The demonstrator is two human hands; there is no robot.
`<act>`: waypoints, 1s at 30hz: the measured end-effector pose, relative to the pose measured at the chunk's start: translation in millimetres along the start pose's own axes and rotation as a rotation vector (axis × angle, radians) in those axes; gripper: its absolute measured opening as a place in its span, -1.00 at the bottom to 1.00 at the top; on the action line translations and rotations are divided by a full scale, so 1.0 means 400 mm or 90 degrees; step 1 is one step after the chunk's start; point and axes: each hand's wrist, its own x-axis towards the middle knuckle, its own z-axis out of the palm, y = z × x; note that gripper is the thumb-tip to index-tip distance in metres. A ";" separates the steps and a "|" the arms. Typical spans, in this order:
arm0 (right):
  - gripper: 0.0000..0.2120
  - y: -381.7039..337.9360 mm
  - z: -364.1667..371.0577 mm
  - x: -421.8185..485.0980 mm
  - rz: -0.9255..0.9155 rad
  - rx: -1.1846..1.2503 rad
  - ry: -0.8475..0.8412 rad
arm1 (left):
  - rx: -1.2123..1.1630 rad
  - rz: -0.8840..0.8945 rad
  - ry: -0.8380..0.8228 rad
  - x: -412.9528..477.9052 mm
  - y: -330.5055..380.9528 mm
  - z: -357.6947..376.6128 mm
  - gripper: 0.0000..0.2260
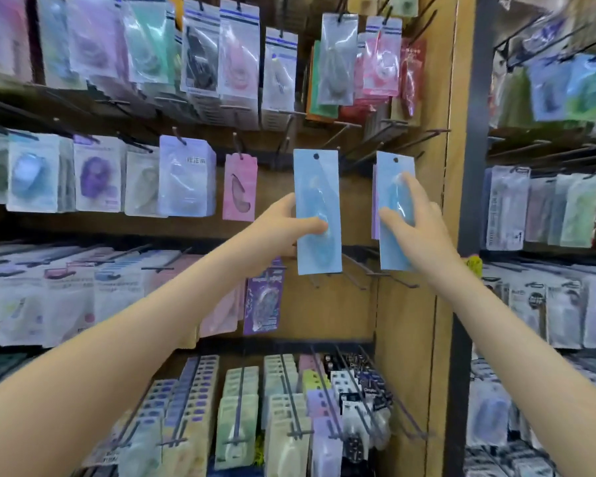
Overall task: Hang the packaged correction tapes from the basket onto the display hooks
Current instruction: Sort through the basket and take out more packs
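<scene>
Two light blue packaged correction tapes are held up against the wooden display wall. My left hand [283, 228] grips the left pack [315, 187] by its lower half, thumb across the front. My right hand [417, 215] holds the right pack [394, 180] with fingers spread over its blister; a second pack seems to lie behind it. Each pack has a punched hole near its top edge, level with bare black display hooks [365, 149]. Whether either hole sits on a hook I cannot tell. The basket is out of view.
Rows of hanging packs fill the hooks to the left [186, 177], above [238, 56] and below [241, 407]. A pink pack [240, 187] hangs just left of my left hand. A wooden upright [437, 235] and a dark post [468, 201] bound the right side.
</scene>
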 end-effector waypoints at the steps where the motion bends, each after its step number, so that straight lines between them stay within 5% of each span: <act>1: -0.44 0.013 0.009 0.028 -0.009 0.001 0.006 | 0.003 0.013 0.009 0.033 -0.013 -0.011 -0.63; 13: -0.42 0.141 0.089 0.192 -0.056 -0.102 0.069 | 0.021 0.030 0.051 0.246 -0.106 -0.038 -0.63; 18: -0.42 0.141 0.079 0.176 -0.202 -0.082 0.155 | 0.035 0.060 0.066 0.256 -0.099 -0.036 -0.69; 30: -0.37 0.142 0.101 0.281 -0.023 -0.199 -0.069 | 0.070 0.052 0.044 0.242 -0.080 -0.028 -0.62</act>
